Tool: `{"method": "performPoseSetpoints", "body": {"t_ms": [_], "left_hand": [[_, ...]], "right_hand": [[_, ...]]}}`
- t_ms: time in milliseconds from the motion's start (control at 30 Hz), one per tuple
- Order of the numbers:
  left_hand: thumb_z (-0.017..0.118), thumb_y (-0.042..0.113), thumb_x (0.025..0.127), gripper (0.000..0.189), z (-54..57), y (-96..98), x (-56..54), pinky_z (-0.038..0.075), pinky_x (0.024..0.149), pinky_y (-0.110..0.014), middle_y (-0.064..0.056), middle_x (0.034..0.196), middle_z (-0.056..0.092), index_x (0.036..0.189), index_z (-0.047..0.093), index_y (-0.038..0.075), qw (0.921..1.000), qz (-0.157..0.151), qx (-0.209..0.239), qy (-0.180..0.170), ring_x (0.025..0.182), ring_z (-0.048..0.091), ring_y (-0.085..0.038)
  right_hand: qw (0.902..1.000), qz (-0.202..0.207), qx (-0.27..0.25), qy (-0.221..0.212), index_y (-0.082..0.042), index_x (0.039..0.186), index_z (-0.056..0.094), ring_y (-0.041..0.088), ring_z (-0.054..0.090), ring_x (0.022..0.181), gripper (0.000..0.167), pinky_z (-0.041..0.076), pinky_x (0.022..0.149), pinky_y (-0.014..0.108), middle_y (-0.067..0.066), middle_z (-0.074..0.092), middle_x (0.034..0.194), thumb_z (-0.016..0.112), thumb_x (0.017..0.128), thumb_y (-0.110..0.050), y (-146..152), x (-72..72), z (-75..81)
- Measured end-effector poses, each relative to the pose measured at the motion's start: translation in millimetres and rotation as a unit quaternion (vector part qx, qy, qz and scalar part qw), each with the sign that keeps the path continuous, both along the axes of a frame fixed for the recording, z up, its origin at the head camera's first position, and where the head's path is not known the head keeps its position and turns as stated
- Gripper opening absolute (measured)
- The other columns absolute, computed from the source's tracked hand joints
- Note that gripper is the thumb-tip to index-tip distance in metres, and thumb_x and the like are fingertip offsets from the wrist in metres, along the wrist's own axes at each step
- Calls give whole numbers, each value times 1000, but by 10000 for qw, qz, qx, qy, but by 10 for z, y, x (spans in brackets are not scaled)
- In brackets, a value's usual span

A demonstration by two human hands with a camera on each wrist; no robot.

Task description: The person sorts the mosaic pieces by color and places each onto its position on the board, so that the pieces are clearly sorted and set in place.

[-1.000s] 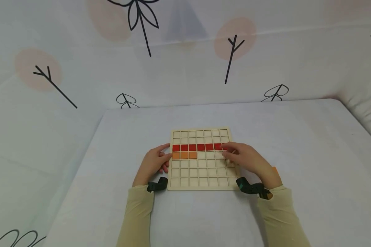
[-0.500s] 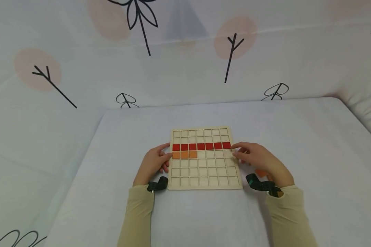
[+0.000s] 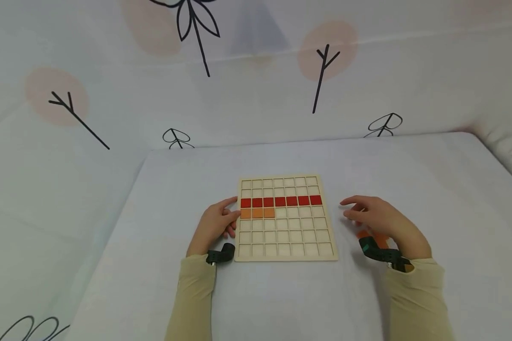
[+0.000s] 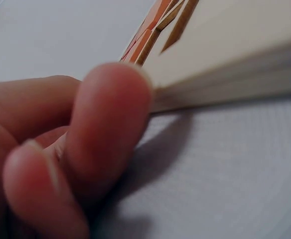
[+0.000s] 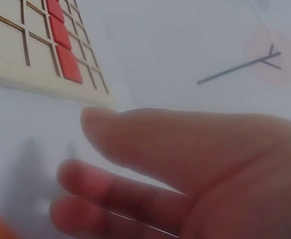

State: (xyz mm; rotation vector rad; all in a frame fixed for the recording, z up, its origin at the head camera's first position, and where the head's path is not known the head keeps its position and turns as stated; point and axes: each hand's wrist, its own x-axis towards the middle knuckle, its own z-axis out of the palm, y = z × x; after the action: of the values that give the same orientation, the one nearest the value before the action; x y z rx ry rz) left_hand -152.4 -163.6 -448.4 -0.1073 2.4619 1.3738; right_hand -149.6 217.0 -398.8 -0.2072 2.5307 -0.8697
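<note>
A pale wooden grid board (image 3: pixel 283 254) lies flat on the table. One row is filled across with red square tiles (image 3: pixel 280 201); below it, three orange tiles (image 3: pixel 258 213) sit in the leftmost cells. At the board's left edge rests my left hand (image 3: pixel 215 222), thumb and forefinger touching the rim, the other fingers loosely bent. In the left wrist view a thumb tip (image 4: pixel 110 109) meets the board's side. Off to the right of the board, my right hand (image 3: pixel 379 215) hovers with relaxed fingers and nothing between them, as the right wrist view confirms.
Loose orange pieces (image 3: pixel 380 240) lie on the table beneath my right wrist, partly covered by it. A white cloth (image 3: pixel 281 303) covers the table. Behind stands a pale patterned backdrop (image 3: pixel 256 104). Each wrist wears a dark camera mount (image 3: pixel 220 254).
My right hand has let go of the last red tile, now in the row's right end cell, and moved right off the board. The left hand has stayed at the left edge.
</note>
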Motion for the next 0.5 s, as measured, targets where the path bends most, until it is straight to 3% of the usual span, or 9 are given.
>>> {"method": "performPoseSetpoints", "body": {"t_ms": [500], "left_hand": [[61, 31, 85, 49, -25, -3, 1, 46, 45, -29, -9, 67, 59, 131, 44, 30, 9997, 151, 150, -109, 51, 59, -23]], "right_hand": [[9999, -47, 96, -4, -7, 123, 53, 18, 54, 80, 45, 43, 74, 40, 10, 61, 98, 56, 87, -33, 278, 59, 18]]}}
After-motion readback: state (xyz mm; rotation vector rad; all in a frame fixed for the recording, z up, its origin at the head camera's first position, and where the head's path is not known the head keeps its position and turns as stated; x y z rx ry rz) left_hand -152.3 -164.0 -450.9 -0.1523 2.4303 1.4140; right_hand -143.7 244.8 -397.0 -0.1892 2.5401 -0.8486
